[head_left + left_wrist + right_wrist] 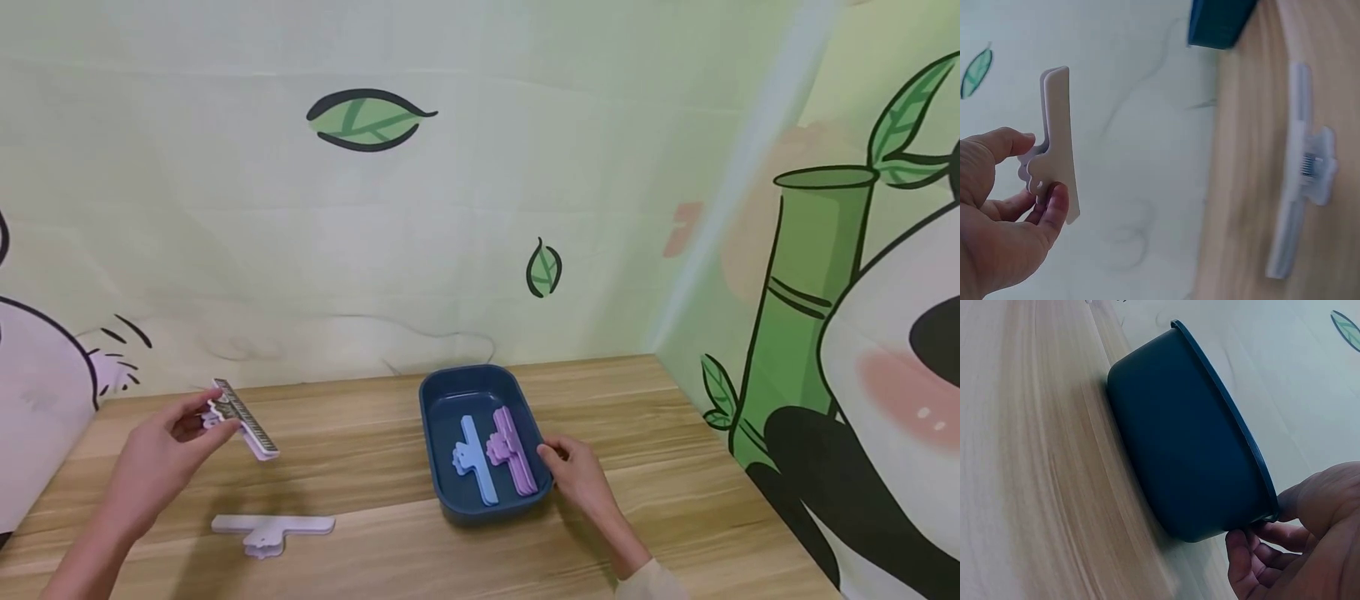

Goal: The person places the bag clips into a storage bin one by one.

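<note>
My left hand (161,458) pinches a white bag clip (1057,131) by its scalloped handle, raised above the table. In the head view a dark patterned strip runs along that clip's long edge. A second pale bag clip (273,525) lies on the wood below the left hand, its spring showing in the left wrist view. My right hand (585,475) grips the rim of a dark blue basin (1185,437) at its right side, thumb over the edge and fingers beneath. Inside the basin lie a light blue bag clip (476,462) and a purple bag clip (513,450), side by side.
The wooden table (360,467) meets a pale wall sheet (225,208) printed with leaves at the back. On the right, another printed panel (802,267) with bamboo and a panda borders the table.
</note>
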### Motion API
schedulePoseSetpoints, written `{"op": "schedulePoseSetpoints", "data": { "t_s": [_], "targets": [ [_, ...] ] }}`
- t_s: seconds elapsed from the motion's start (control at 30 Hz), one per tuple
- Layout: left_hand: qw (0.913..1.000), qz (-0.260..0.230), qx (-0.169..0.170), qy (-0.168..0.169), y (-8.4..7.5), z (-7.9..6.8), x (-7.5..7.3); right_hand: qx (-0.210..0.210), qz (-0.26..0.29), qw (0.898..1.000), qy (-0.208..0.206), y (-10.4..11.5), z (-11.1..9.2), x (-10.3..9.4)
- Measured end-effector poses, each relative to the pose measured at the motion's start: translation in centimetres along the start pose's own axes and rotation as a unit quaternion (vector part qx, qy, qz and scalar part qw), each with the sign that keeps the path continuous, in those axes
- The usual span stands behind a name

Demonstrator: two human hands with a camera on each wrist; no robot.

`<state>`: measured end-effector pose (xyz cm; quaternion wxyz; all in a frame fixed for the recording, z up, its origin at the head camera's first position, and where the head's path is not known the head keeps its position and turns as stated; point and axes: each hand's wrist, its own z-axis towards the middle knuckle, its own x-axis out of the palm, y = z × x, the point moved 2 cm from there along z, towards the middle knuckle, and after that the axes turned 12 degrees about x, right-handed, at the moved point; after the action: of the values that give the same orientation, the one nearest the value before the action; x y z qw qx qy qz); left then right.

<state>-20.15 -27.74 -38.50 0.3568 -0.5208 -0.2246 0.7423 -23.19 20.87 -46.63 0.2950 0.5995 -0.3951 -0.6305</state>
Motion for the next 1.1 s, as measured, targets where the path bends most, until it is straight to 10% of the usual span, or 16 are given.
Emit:
{"op": "schedulePoseSetpoints", "data": {
  "t_s": [0.4,1.1],
  "targets": [
    [0.9992,-0.027,0.011,-0.028,-2.5,1.3,-3.3,0.004,-0.002,1.000,0.000,0.1,-0.1,0.0],
    [0.9985,-0.037,0.016,-0.038,-2.3,1.1,-3.6,0.003,-0.001,1.000,0.000,0.0,0.0,0.1]
  ]
}}
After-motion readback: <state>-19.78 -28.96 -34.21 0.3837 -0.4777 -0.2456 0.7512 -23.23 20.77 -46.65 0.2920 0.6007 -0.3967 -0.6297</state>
